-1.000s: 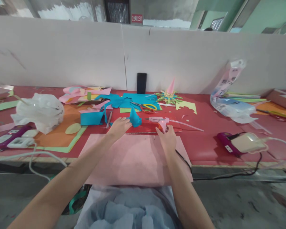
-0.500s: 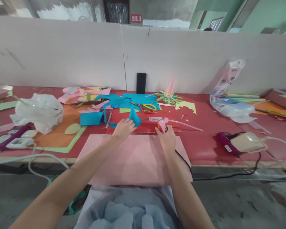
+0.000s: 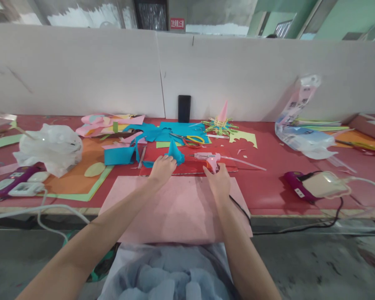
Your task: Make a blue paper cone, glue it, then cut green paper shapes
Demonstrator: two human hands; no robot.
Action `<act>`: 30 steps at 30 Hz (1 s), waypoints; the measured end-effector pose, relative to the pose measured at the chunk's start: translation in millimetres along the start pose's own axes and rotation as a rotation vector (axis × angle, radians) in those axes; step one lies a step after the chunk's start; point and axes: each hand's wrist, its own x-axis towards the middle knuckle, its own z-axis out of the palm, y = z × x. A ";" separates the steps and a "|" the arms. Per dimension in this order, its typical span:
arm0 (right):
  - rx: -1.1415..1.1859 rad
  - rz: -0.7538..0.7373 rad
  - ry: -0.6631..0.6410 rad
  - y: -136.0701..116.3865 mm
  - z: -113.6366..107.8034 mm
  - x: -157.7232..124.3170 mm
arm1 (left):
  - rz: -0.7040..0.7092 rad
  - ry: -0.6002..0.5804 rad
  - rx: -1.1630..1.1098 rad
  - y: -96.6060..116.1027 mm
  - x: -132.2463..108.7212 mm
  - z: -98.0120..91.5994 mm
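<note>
My left hand [image 3: 162,168] rests just past the far edge of a large pink paper sheet [image 3: 178,208], its fingers curled on a folded blue paper piece [image 3: 176,152]. My right hand [image 3: 218,180] grips the handle of a pink glue gun [image 3: 208,158] that lies on a red sheet [image 3: 190,166], its red light glowing and a clear glue stick jutting right. A black cord runs from under my right wrist off the table edge.
Yellow-handled scissors [image 3: 192,141] lie on blue paper scraps [image 3: 150,133] behind. A black phone [image 3: 184,108] leans on the partition beside a pink-and-green paper craft [image 3: 221,121]. White plastic bag [image 3: 50,146] and power strips [image 3: 14,183] left; plastic packaging [image 3: 300,133], purple strip [image 3: 303,185] right.
My left hand has slid right and closed on the blue paper piece. My right hand stays on the glue gun.
</note>
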 end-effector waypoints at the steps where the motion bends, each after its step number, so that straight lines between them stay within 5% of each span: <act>1: -0.004 0.003 -0.004 0.0 -0.1 0.0 | -0.021 0.002 -0.026 -1.6 -0.2 1.4; 12: -0.025 -0.175 -0.046 -8.9 2.1 -6.6 | -0.257 -0.048 -0.277 -10.8 -2.7 7.4; 30: -0.078 -0.280 -0.117 -15.2 10.8 -7.8 | -0.241 -0.042 -0.291 -10.9 -3.7 7.1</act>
